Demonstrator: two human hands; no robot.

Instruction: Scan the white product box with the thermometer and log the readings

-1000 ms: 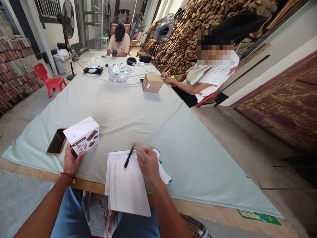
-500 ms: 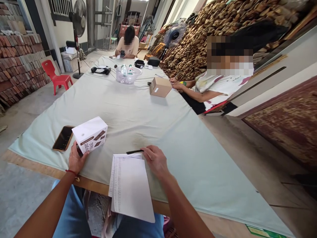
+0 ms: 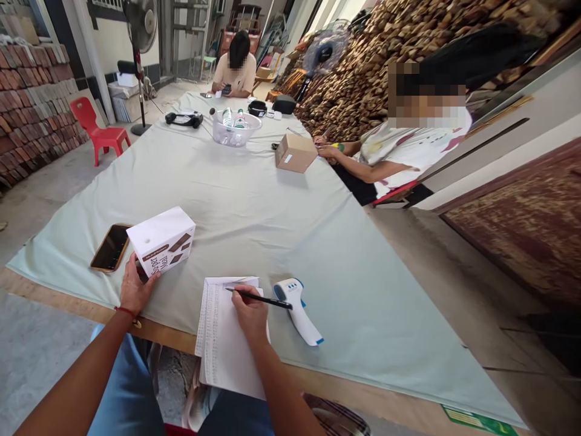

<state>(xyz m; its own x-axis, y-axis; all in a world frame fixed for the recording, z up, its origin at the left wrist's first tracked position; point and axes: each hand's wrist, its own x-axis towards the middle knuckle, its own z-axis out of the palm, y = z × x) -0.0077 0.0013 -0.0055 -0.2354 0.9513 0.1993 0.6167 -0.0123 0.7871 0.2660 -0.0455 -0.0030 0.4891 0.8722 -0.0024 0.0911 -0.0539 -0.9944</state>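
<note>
Along the near edge of the tabletop (image 3: 200, 188), the right hand (image 3: 249, 312) pinches a black pen (image 3: 276, 301) over handwritten sheets (image 3: 231, 357), apparently for writing; well apart, beside a smartphone (image 3: 110, 247), the left hand (image 3: 137, 286) clasps a white Super Meal carton (image 3: 161, 233), perhaps to steady it.

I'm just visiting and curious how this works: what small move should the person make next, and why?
Probably write a short mark near the top of the paper: the right hand grips the pen like a writer, its point at the upper part of the sheet, while the left hand holds the white box.
</note>
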